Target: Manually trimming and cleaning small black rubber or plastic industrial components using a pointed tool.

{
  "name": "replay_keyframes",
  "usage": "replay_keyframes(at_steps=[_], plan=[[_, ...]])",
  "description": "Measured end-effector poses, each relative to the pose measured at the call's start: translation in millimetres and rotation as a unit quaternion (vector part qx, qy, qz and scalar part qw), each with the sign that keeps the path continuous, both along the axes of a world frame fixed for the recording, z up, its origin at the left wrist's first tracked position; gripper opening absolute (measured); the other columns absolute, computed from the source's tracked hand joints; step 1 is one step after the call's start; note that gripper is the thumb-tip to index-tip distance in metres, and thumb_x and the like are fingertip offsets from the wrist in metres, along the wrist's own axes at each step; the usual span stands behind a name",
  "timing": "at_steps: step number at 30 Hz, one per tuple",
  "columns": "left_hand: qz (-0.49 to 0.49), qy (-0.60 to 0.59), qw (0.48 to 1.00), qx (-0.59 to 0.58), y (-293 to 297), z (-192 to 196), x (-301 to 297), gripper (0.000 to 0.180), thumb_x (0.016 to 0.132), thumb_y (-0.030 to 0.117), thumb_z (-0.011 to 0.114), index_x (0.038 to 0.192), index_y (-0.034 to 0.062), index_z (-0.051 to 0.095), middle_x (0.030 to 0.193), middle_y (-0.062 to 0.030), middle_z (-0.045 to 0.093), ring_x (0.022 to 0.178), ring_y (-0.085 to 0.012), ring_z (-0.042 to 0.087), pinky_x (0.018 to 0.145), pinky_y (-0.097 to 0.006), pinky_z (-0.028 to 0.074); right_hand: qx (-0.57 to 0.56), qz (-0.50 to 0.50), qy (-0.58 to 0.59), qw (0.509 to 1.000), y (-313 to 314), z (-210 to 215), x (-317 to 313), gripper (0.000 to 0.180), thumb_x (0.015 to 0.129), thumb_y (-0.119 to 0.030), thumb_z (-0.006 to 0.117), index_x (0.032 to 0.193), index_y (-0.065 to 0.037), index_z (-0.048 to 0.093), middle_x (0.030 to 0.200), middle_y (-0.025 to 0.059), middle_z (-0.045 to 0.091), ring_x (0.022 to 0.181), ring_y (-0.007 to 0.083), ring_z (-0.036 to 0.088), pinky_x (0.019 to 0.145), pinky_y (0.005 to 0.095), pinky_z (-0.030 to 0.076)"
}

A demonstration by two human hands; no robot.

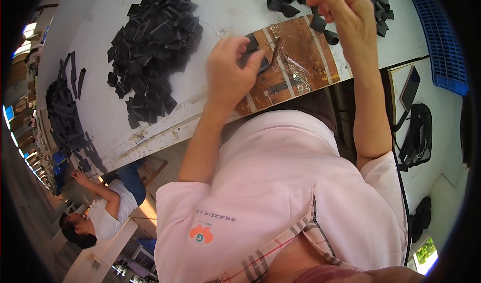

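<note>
My left hand is curled with thumb and fingers around a black fabric piece, low over the left side of a brown board. Beside its thumb, a thin dark metal piece sticks up from the board. My right hand is raised higher, near a pile of folded black fabric pieces at the far right. Its fingers are bent together, and whatever they may hold is hidden. Clear tape is stuck across the board.
A large heap of black fabric pieces lies left on the white table. Black strips lie at the far left, where another person sits. A blue plastic basket and a phone are on the right.
</note>
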State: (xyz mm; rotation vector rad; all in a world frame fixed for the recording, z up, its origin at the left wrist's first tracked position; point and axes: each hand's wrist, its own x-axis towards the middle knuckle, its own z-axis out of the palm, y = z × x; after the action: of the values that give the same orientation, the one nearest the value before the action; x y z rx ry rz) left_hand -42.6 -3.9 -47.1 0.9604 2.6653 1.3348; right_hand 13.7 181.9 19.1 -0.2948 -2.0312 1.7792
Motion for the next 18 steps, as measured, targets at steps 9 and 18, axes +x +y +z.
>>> replay_keyframes(at_steps=[9,18], plan=[[-0.083,0.215,0.935,-0.27,10.4,-56.0,20.3,0.016,0.064,0.01,0.065,0.068,0.0051,0.051,0.073,-0.0104,0.049,0.073,-0.026,0.051,0.061,-0.035,0.044,-0.067,0.092,-0.198,0.973,-39.7,-61.1,52.0,0.026,0.085,-0.023,0.054,0.079,0.002,0.061,0.057,0.002,0.055,0.054,0.006,0.05,0.047,0.0207,0.039],[0.003,0.071,0.997,-0.009,-4.3,-30.8,2.4,0.007,0.071,0.002,0.059,0.078,-0.0002,0.059,0.074,-0.0116,0.055,0.063,-0.0268,0.054,0.058,-0.034,0.044,-0.005,0.116,-0.186,0.976,-51.4,-47.0,51.6,0.016,0.084,-0.01,0.054,0.081,0.006,0.059,0.063,0.0067,0.059,0.057,0.0103,0.057,0.05,0.024,0.049]])
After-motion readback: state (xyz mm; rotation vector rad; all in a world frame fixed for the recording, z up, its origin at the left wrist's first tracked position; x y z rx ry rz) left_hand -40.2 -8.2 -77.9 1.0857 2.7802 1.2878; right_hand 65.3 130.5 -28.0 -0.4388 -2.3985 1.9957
